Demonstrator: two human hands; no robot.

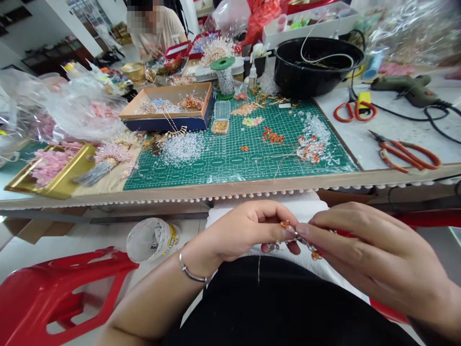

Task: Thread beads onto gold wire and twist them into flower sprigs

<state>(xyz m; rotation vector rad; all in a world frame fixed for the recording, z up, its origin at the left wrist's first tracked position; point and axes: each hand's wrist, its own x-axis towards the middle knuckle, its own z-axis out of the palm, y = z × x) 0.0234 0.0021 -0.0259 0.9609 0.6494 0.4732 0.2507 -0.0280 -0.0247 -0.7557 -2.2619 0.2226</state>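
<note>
Over my lap, just in front of the table edge, both hands meet around a beaded wire piece (306, 243) with clear and orange beads. My left hand (248, 228), a silver bangle on its wrist, pinches the piece between thumb and fingers. The fingertips of my right hand (374, 250) press on its middle from the right. A thin wire (258, 271) hangs below my left hand. On the green cutting mat (223, 168) lie orange flower beads (272, 135), a pile of clear beads (183, 146) and a finished-looking clear-and-orange beaded cluster (310, 149).
Orange-handled pliers (410, 151), red-handled scissors (355, 111) and a glue gun (406, 89) lie at the right. A black basin (319, 62) and an open box (169, 105) stand behind. A red stool (72, 288) and a white bucket (153, 240) are below left. Another person sits across the table.
</note>
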